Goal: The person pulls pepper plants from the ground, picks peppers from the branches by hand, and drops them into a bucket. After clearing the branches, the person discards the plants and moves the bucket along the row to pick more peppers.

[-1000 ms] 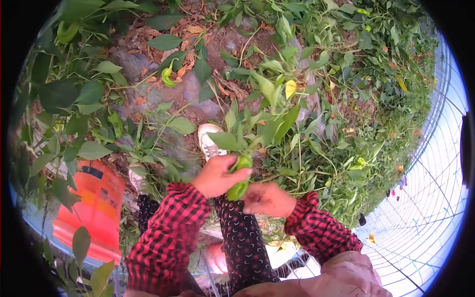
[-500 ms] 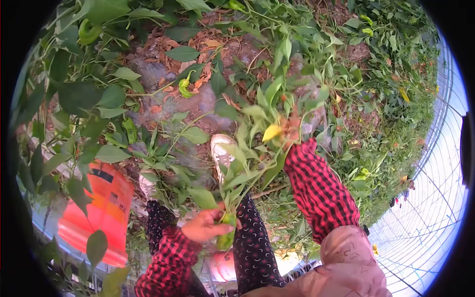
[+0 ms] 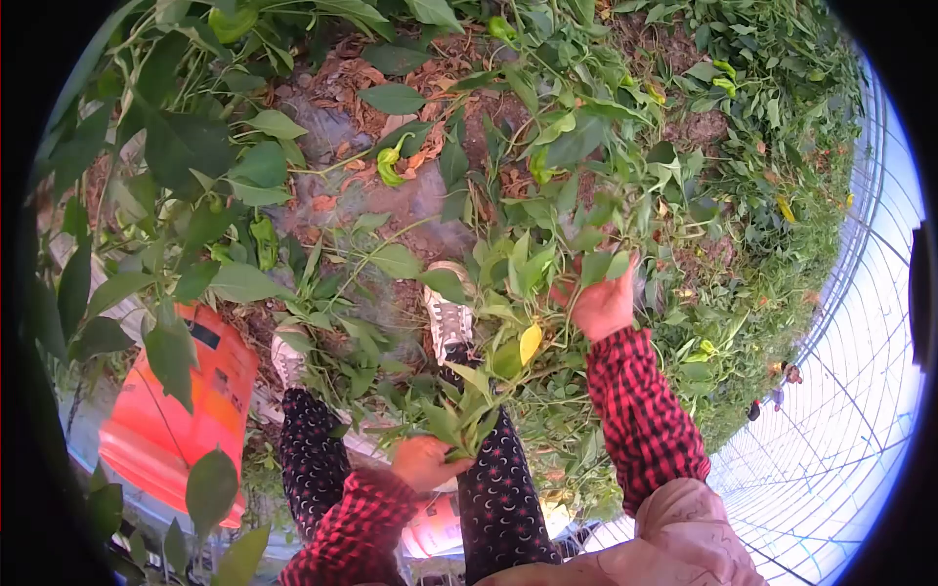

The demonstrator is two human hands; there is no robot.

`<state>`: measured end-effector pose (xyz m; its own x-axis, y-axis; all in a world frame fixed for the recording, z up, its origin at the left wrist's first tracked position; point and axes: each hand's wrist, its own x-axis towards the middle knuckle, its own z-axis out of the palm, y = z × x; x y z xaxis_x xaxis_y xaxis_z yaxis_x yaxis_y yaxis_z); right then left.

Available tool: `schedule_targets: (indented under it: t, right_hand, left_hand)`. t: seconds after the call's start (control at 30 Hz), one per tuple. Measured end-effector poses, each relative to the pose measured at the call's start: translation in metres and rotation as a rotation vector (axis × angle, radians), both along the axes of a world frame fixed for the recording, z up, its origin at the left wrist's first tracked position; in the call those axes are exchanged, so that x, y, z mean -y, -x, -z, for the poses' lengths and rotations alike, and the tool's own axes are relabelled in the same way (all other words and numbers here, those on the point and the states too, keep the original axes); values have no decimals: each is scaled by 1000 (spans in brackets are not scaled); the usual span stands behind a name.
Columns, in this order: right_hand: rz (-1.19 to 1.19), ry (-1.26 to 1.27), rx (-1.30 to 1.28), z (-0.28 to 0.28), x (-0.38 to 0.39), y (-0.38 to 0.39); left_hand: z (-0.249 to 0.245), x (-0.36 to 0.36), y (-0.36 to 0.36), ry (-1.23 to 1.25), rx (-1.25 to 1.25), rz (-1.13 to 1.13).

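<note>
My left hand (image 3: pixel 425 461) is closed low on the stalk of the leafy green pepper plant (image 3: pixel 528 264), whose long axis rises away from me, tips pointing forward; my right hand (image 3: pixel 603 308) sits higher among its leaves, nearer the top, fingers hidden, so I cannot tell their grip

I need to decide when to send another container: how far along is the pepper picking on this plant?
Done: nothing countable; the orange container hides its contents. In hand: the right hand is up among the pepper plant's leaves, and the left hand is low under foliage, its grip hidden. Left: a green pepper beyond the white shoe and another pepper in the top-left leaves are not yet collected.
</note>
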<state>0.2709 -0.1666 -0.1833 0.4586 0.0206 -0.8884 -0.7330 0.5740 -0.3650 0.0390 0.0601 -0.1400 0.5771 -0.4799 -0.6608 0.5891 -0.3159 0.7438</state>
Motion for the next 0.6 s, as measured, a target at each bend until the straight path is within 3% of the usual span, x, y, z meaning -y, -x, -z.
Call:
schedule_targets:
  t: [0.07,0.1,0.17,0.2,0.23,0.27,0.3,0.37,0.6]
  right_hand:
    - [84,250,-136,13,-8,-33]
    - [78,246,-125,24,6,-47]
    - [-196,136,-93,47,44,-66]
    - [-202,136,-91,45,36,-70]
    - [-100,386,-173,40,29,-74]
    - [2,635,-247,33,23,-80]
    - [-16,708,-238,17,9,-83]
    - [-2,730,-234,-2,6,-85]
    - [-25,689,-246,-25,22,-85]
  left_hand:
    - [2,1,6,24,35,-31]
    - [3,-1,4,49,63,-51]
    - [2,-10,-4,63,-6,-11]
    - [-1,-11,-13,26,-127,-30]
    - [-3,-13,-16,-7,-250,-49]
    - [6,-12,-11,-78,-278,85]
    - [6,-14,-14,-73,-277,75]
    - [5,-20,-22,-295,-194,40]
    - [1,-28,-27,-326,-147,-98]
